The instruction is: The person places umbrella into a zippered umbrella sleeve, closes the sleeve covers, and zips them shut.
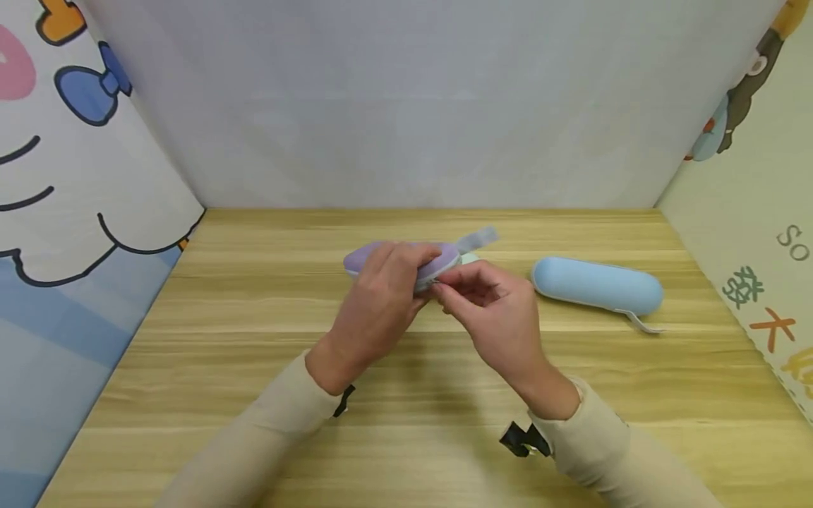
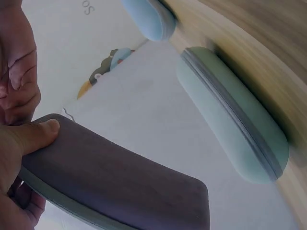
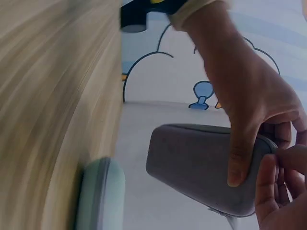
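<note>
A purple zippered case (image 1: pixel 446 258), long and rounded, is held above the table in my left hand (image 1: pixel 384 300). In the left wrist view, the left thumb (image 2: pixel 41 134) lies along the case's broad face. My right hand (image 1: pixel 502 317) is at the case's right end, where thumb and forefinger pinch the small zipper pull, mostly hidden by the fingertips. In the right wrist view the case (image 3: pixel 192 163) looks closed along its visible seam. A pale grey strap (image 1: pixel 478 240) sticks out beyond it.
A mint green case (image 2: pixel 235 115) with a grey zipper band lies on the wooden table (image 1: pixel 254 395), mostly hidden behind the purple one in the head view. A light blue case (image 1: pixel 597 283) with a strap lies to the right. Printed cloth walls stand around the table.
</note>
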The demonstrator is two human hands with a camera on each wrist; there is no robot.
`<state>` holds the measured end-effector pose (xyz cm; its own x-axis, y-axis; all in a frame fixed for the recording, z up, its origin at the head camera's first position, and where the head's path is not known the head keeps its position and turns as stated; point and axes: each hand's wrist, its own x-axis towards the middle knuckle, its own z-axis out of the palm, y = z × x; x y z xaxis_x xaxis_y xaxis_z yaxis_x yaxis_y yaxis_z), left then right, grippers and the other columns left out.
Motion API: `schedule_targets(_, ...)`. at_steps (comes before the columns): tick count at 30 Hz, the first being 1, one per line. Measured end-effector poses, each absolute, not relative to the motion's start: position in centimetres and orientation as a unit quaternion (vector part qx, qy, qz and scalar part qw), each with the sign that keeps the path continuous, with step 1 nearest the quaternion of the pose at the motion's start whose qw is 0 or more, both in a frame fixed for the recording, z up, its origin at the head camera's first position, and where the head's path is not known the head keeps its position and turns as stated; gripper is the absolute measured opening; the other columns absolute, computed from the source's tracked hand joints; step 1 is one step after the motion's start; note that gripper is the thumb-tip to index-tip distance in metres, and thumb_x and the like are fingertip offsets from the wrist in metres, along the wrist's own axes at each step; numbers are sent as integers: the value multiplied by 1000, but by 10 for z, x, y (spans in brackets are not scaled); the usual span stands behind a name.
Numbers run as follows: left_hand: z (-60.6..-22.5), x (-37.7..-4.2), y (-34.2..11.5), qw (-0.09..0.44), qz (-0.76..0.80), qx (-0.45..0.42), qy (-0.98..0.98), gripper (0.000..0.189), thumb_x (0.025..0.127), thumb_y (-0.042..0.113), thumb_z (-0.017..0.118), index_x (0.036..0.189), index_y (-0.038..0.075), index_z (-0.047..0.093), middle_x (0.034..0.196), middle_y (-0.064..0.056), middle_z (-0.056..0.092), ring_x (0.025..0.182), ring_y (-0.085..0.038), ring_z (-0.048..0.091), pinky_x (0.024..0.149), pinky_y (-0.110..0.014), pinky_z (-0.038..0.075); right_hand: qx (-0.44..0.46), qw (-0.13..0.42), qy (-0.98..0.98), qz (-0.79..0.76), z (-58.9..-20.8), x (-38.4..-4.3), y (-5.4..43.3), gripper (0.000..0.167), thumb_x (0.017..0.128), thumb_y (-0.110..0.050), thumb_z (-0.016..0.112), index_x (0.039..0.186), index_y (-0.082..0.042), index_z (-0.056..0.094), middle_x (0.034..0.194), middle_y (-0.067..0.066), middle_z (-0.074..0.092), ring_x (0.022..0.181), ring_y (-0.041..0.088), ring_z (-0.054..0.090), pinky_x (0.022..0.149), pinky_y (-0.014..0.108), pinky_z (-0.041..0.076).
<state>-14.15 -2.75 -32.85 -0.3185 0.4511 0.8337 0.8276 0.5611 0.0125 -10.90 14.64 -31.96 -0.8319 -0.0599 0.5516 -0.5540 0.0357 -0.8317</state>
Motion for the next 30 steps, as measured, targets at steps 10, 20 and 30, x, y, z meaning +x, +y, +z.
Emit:
schedule_targets(10, -327, -140, -26, 462, -160, -351, -799, 51, 90, 19, 84, 133, 4, 62, 112, -11, 70, 99, -30, 67, 87, -43, 54, 222, 157, -628, 729, -321, -113, 150, 10, 87, 11, 76, 94, 15, 70, 90, 18, 71, 79, 25, 71, 77, 35, 61)
schedule_targets(20, -325, -141, -23, 422, -178, -322, -829, 33, 93, 8, 78, 124, 3, 69, 114, -12, 72, 105, -30, 67, 97, -40, 53, 226, 157, -619, 736, -326, -120, 157, 13, 89, 7, 76, 95, 15, 69, 91, 17, 71, 78, 23, 71, 76, 34, 61)
schedule_targets(30, -322, -141, -32, 412, -198, -352, -817, 39, 89, 2, 81, 125, 0, 67, 116, -14, 70, 107, -32, 66, 97, -41, 54, 158, 123, -618, 761, -327, -130, 175, 12, 91, 4, 76, 96, 13, 69, 85, 14, 72, 76, 21, 71, 78, 34, 60)
